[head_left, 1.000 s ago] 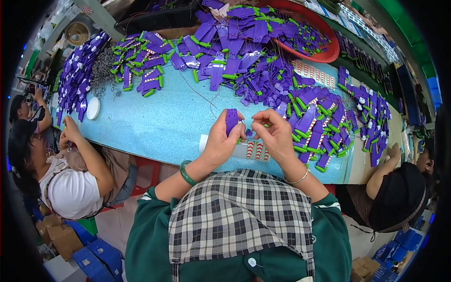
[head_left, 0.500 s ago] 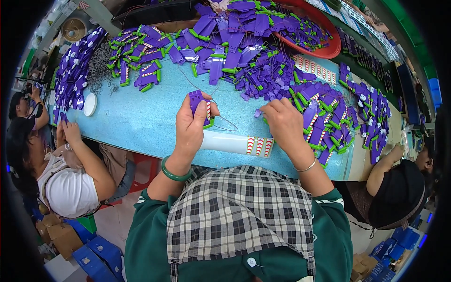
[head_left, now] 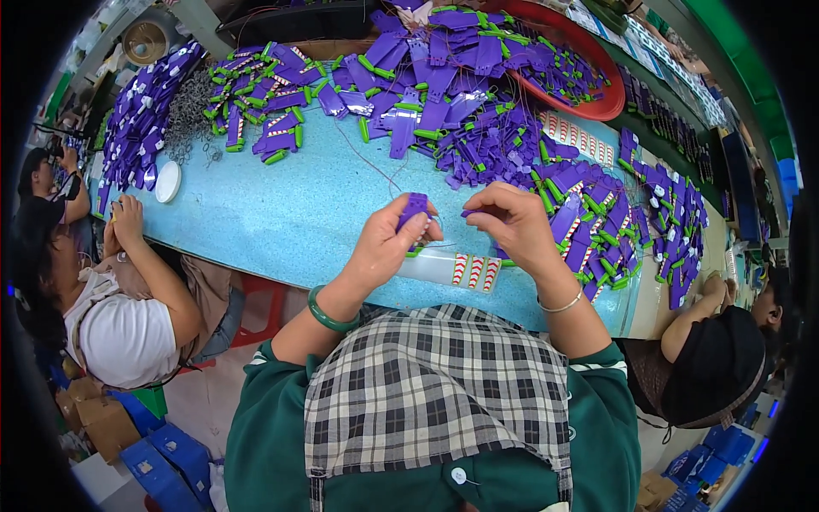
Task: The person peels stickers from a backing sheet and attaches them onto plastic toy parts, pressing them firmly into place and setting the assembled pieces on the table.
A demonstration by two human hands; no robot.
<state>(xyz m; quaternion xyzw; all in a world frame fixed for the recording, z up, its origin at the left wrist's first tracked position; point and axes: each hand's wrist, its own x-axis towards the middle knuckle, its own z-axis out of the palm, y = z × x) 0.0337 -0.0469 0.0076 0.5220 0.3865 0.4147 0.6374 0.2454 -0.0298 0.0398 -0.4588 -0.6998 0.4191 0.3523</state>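
My left hand (head_left: pixel 386 243) pinches a small purple plastic part (head_left: pixel 414 209) with a green tip, held just above the blue table (head_left: pixel 281 213). Close beside it, my right hand (head_left: pixel 510 226) has its fingers closed on a tiny purple piece and a thin wire that runs to the part. Both hands hover over a clear strip of red-and-white striped stickers (head_left: pixel 473 271) lying at the table's near edge. A green bangle circles my left wrist, a thin metal one my right.
Heaps of purple-and-green parts (head_left: pixel 461 111) cover the far and right side of the table. A red basin (head_left: pixel 597 81) holds more. A white lid (head_left: pixel 168 182) lies at left. One person sits at my left (head_left: pixel 128 324), another at my right (head_left: pixel 725 367).
My left hand lifted the purple part away to the left, then brought it back to centre. My right hand came in from the pile to meet it.
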